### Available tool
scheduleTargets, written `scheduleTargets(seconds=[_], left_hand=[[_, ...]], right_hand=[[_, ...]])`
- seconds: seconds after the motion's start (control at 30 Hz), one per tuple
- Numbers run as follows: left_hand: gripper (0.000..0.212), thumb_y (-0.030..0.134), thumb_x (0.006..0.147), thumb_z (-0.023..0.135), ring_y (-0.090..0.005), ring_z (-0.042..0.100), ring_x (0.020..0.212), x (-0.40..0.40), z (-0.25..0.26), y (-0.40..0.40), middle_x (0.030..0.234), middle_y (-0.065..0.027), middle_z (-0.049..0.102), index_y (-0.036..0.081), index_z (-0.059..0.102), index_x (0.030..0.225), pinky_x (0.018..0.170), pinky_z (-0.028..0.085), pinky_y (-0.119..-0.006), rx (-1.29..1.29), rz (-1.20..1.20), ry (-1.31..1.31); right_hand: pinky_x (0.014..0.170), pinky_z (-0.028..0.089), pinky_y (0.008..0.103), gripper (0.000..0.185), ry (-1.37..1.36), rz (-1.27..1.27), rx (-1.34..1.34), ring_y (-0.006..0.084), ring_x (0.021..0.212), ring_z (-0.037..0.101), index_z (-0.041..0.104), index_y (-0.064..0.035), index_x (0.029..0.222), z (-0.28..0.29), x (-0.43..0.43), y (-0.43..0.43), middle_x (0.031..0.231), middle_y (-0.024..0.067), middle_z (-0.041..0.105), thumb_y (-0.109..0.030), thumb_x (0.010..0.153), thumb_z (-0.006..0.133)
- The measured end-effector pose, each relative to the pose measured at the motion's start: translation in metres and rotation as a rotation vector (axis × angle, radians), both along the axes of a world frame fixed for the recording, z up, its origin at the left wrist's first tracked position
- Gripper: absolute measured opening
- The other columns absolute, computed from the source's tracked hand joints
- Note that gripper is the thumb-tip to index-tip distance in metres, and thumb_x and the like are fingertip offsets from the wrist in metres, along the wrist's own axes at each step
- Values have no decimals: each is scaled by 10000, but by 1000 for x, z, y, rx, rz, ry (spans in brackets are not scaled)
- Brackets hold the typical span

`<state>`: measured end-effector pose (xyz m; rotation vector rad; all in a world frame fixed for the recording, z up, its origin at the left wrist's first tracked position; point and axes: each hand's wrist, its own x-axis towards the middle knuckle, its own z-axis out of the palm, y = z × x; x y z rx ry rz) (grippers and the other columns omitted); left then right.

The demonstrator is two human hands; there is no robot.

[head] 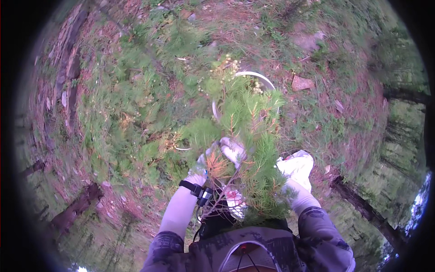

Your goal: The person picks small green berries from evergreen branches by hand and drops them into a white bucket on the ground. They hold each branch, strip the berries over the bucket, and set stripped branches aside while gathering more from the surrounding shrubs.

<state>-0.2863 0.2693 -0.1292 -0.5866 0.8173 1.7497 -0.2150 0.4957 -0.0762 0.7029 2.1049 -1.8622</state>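
A leafy conifer branch (261, 156), cypress-like with flat green sprays, spans the space before my body. Its bare brown twigs (221, 197) point back toward me, and one spray (215, 165) has turned orange-brown. My left hand (232, 151) is curled around part of the branch, fingers bent, with foliage covering some of it. Green sprays hide most of my right hand (287, 190) at the branch's right side, so its grip does not show. Beyond the hands, a round container with a white rim (255, 73) sits partly under the foliage. Pale round cones (257, 89) show near that rim.
Cut or low conifer greenery (125, 98) spreads across the ground at left. White shoes (300, 166) stand below me. A reddish stone (302, 83) lies right of the container. Tree trunks (367, 207) rise around the edges, and a row of stones (73, 64) runs along the far left.
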Motion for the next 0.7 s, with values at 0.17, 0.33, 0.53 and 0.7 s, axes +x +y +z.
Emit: scheduleTargets(seconds=[0.17,0.33,0.53,0.7], left_hand=[[475,432,983,562,-277,695,999,-24,125,59,1151,-142,687,82,578,1304,837,584,-440,-69,138,-305],[273,350,888,655,-418,675,773,-20,150,110,765,-191,670,101,617,993,692,513,-516,-1225,-909,1120],[245,263,871,712,-341,694,780,-37,143,116,821,-162,696,64,641,994,722,525,-427,-1225,-745,1156],[234,309,865,692,-365,698,725,-43,119,92,745,-127,696,119,661,997,656,521,-462,-1223,-677,1212]], right_hand=[[647,466,360,399,-104,-240,119,201,801,526,521,-90,1237,-9,0,54,973,56,545,-349,936,559],[639,471,360,428,-160,-346,151,208,785,540,538,-79,1211,-60,-29,78,962,64,563,-385,915,583],[630,478,359,467,-237,-400,134,215,766,557,558,-66,1180,-110,-54,105,948,73,584,-428,890,611],[622,483,359,502,-252,-419,120,222,750,571,575,-56,1154,-104,-42,101,936,81,602,-464,869,634]])
